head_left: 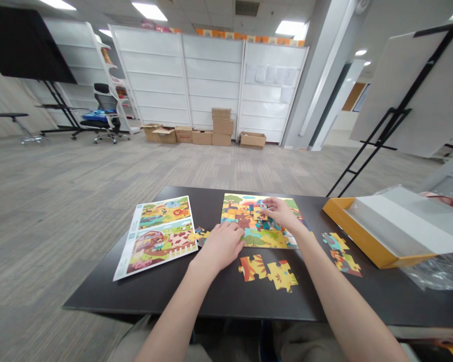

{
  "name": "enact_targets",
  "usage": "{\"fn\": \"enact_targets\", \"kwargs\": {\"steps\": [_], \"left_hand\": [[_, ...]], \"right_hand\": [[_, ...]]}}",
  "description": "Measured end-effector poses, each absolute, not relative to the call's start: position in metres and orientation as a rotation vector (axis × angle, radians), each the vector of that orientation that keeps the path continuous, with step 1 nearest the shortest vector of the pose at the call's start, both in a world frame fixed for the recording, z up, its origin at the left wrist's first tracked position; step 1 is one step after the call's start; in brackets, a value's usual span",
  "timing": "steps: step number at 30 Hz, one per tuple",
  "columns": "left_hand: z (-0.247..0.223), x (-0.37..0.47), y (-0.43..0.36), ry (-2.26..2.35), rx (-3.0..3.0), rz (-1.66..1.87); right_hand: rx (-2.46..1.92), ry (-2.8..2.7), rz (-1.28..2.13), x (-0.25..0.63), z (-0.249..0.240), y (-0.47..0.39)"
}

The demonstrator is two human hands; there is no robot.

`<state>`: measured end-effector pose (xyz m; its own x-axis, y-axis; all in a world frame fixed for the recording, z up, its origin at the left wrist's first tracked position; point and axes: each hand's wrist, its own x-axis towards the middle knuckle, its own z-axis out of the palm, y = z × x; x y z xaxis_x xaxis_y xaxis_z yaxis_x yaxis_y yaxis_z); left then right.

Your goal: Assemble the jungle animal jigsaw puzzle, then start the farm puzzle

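A colourful jigsaw puzzle point(256, 238) lies on the dark table, its picture partly put together. My right hand point(283, 213) is over its upper middle, thumb and fingers closed on a yellow-orange puzzle piece point(259, 213). At the puzzle's lower left edge rests my left hand point(223, 245), palm down with fingers stretched out, holding nothing that shows. Two loose yellow and red pieces, one of them a sun-like piece point(252, 268), lie in front of the puzzle. More pieces point(201, 235) peek out beside my left hand, and several others point(342, 254) lie right of my right forearm.
A printed picture sheet point(156, 236) with two scenes lies on the table's left. An orange and white box point(377, 236) with clear plastic wrap point(434, 271) occupies the right. Beyond the table point(109, 296) stand cardboard boxes point(222, 125), white shelving and a whiteboard stand point(388, 120).
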<state>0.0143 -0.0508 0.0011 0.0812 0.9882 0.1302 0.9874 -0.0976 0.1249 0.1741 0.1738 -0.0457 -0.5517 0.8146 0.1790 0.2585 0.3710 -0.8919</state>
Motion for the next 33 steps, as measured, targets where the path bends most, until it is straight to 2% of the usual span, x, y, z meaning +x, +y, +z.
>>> {"fn": "enact_targets", "kwargs": {"steps": [14, 21, 28, 33], "left_hand": [[0.003, 0.016, -0.051, 2.102, 2.273, 0.253], [0.003, 0.015, -0.052, 2.097, 2.28, 0.259], [0.004, 0.016, -0.053, 2.089, 2.27, 0.256], [0.005, 0.016, -0.054, 2.088, 2.261, 0.258]], "right_hand": [[-0.941, -2.138, 0.842, 0.157, -0.058, 0.184], [-0.984, -2.293, 0.449, 0.156, -0.056, 0.18], [-0.651, -2.469, 0.217, 0.157, -0.047, 0.166], [-0.572, -2.602, 0.23, 0.159, -0.045, 0.162]]}}
